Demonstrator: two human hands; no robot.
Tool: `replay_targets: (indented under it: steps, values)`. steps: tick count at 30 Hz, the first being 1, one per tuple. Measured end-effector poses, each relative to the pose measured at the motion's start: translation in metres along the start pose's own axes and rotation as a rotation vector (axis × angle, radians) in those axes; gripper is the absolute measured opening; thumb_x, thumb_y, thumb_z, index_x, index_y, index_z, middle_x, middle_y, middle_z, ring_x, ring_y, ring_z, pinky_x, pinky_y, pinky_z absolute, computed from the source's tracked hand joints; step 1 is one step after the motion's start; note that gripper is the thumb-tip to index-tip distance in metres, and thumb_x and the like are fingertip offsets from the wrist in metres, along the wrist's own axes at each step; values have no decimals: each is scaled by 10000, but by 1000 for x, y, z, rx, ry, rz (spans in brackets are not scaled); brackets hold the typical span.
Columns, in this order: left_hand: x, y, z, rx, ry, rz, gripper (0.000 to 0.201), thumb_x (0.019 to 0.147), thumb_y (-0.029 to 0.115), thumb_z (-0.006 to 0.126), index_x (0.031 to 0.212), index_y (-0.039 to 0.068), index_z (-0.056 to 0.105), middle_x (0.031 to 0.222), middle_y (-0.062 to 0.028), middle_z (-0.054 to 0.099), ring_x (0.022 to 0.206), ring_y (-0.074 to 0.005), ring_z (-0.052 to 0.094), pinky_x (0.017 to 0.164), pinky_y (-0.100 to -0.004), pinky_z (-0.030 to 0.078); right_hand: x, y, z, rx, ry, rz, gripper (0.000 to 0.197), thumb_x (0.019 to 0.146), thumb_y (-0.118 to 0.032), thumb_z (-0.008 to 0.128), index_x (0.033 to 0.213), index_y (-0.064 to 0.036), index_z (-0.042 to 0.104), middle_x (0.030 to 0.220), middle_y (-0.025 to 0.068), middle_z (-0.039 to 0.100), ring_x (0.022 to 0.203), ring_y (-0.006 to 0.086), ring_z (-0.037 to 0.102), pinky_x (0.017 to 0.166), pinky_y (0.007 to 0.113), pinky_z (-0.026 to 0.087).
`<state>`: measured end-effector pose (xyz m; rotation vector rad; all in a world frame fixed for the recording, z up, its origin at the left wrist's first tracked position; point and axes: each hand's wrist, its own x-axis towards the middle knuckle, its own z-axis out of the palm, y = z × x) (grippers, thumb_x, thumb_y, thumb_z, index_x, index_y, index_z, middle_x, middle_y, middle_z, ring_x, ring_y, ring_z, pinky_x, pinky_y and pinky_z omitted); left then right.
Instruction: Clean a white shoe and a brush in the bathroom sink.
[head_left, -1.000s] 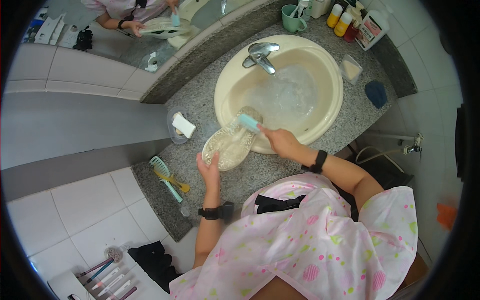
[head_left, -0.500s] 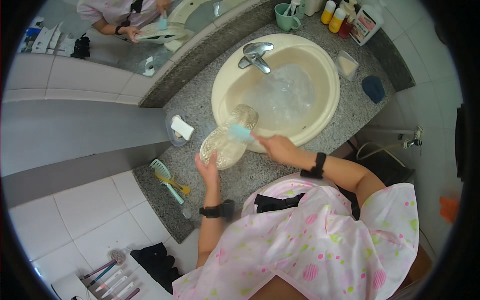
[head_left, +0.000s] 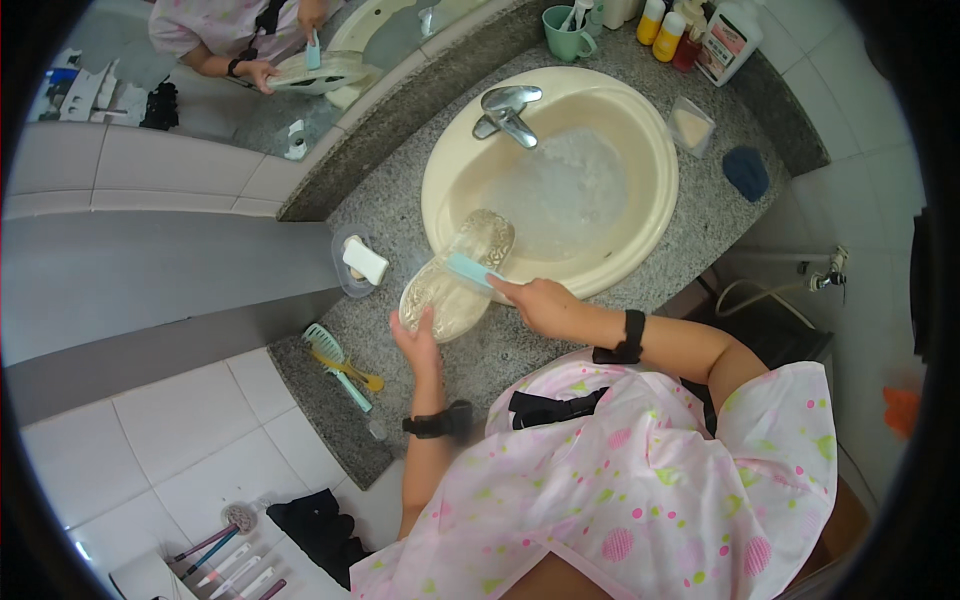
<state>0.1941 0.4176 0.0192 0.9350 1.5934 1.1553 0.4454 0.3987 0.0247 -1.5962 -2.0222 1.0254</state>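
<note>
A cream shoe (head_left: 486, 236) with its patterned sole turned up lies across the near-left rim of the sink (head_left: 652, 245). My left hand (head_left: 418, 345) grips its near end, thumb on top of the sole. My right hand (head_left: 545, 306) is closed on a light blue brush (head_left: 472, 269), whose head rests against the middle of the sole. The bristles are hidden beneath the brush. Cloudy, foamy water (head_left: 570, 195) fills the basin beyond the shoe.
A chrome faucet (head_left: 508, 112) stands at the sink's back. White soap (head_left: 365, 260) sits in a clear dish on the left, near a green hairbrush (head_left: 338, 368). Bottles (head_left: 668, 38) and a green cup (head_left: 570, 35) line the back; a dark blue cloth (head_left: 746, 174) lies at right.
My right hand has moved slightly left and toward me, carrying the brush along the sole. My left hand and the shoe stay nearly in place.
</note>
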Motion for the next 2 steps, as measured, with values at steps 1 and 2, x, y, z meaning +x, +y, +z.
replay_targets:
  steps: [1, 2]
  values:
    - [-1, -1, -2, -41, -1, -27, 344, 837, 11, 671, 1132, -27, 497, 1097, -158, 606, 961, -202, 606, 829, -321, 501, -1, 0, -2, 56, -31, -28, 630, 843, -34, 478, 1445, -183, 375, 693, 198, 616, 638, 370, 619, 588, 466, 490]
    - [-2, -2, -3, 13, -8, -19, 373, 838, 22, 674, 1156, -26, 486, 1104, -161, 604, 982, -211, 603, 842, -324, 498, -3, 0, -2, 56, -30, -25, 630, 843, -34, 478, 1445, -183, 375, 693, 198, 616, 638, 370, 619, 588, 466, 490]
